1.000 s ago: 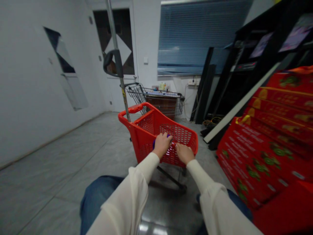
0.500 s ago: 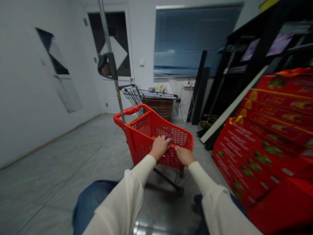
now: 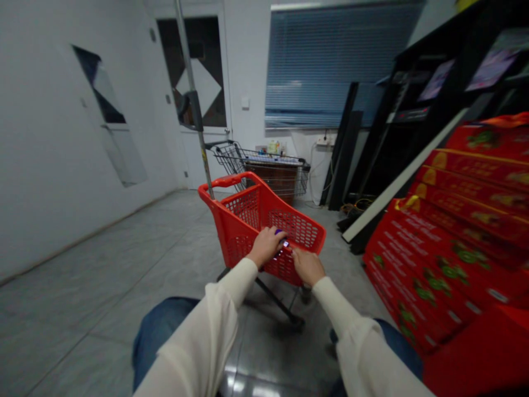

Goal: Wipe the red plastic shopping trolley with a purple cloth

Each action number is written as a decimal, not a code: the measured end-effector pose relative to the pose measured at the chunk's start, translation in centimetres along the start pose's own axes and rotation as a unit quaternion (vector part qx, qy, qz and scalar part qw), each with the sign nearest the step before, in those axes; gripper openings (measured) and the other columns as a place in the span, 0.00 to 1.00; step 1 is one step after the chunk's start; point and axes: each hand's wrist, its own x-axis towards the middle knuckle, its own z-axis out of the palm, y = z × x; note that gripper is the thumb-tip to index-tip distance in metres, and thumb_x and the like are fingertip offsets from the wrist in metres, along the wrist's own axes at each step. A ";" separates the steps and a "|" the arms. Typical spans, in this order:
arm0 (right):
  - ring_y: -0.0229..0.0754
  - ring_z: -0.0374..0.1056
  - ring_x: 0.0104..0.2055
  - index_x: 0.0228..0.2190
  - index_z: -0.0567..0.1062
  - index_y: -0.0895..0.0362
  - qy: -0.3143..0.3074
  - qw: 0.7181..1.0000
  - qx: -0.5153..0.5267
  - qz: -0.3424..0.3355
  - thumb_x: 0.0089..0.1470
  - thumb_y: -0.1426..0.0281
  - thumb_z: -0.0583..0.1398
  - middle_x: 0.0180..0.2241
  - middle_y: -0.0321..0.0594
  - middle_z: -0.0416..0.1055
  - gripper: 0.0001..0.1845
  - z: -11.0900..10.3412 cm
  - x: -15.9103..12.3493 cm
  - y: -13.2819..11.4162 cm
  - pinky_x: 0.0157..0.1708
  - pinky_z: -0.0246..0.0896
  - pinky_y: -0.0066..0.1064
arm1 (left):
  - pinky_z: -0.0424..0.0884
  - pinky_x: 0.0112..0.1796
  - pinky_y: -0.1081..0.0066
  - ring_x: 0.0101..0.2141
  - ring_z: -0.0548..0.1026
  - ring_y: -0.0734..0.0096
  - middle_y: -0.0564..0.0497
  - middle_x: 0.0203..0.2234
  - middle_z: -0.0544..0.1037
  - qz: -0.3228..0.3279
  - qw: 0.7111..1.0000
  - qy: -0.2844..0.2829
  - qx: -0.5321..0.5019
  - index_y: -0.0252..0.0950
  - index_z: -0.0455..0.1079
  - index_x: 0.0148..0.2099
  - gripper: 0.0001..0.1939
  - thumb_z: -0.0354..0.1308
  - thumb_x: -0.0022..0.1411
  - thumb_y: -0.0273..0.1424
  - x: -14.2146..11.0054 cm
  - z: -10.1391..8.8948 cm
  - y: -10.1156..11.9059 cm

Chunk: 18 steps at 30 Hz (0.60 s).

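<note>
A red plastic shopping cart [image 3: 235, 231] with pierced sides stands in front of me, its handle toward the back left. At its near side rim, my left hand [image 3: 264, 246] is closed around a small purple object [image 3: 280, 234] with a bright white spot; most of it is hidden under my fingers. Just to the right, my right hand [image 3: 308, 266] is curled closed by the same rim, its fingertips turned toward the purple object. Whether those fingertips pinch the rim or something small cannot be made out.
A metal pole [image 3: 193, 82] with a dark grip rises by the cart's handle. Behind it stand a black wire cart [image 3: 231, 157] and a brown cabinet [image 3: 270, 179]. Stacked red boxes [image 3: 446, 242] and a leaning white board [image 3: 405, 176] flank the right side.
The view has shifted slightly, so the room's background sits a little further right. A bright white spot now shows beside my left fingers. Both hands remain at the cart's near rim.
</note>
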 end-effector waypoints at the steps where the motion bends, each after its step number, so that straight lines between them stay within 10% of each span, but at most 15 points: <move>1: 0.43 0.72 0.49 0.49 0.76 0.55 -0.002 1.000 0.001 -0.020 0.69 0.65 0.43 0.47 0.46 0.78 0.23 -0.1 0.1 0.3 0.50 0.56 0.32 | 0.66 0.47 0.66 0.44 0.69 0.64 0.46 0.45 0.72 0.001 1.000 -0.003 -0.003 0.45 0.70 0.58 0.18 0.49 0.70 0.40 -0.1 -0.1 -0.4; 18: 0.43 0.58 0.61 0.52 0.74 0.54 0.022 0.993 0.027 -0.113 0.68 0.69 0.44 0.56 0.42 0.71 0.22 2.3 0.9 0.8 0.62 0.42 0.37 | 0.66 0.47 0.64 0.44 0.69 0.63 0.45 0.44 0.71 -0.054 0.998 0.004 0.026 0.43 0.71 0.54 0.16 0.50 0.70 0.37 -1.0 -0.4 -2.5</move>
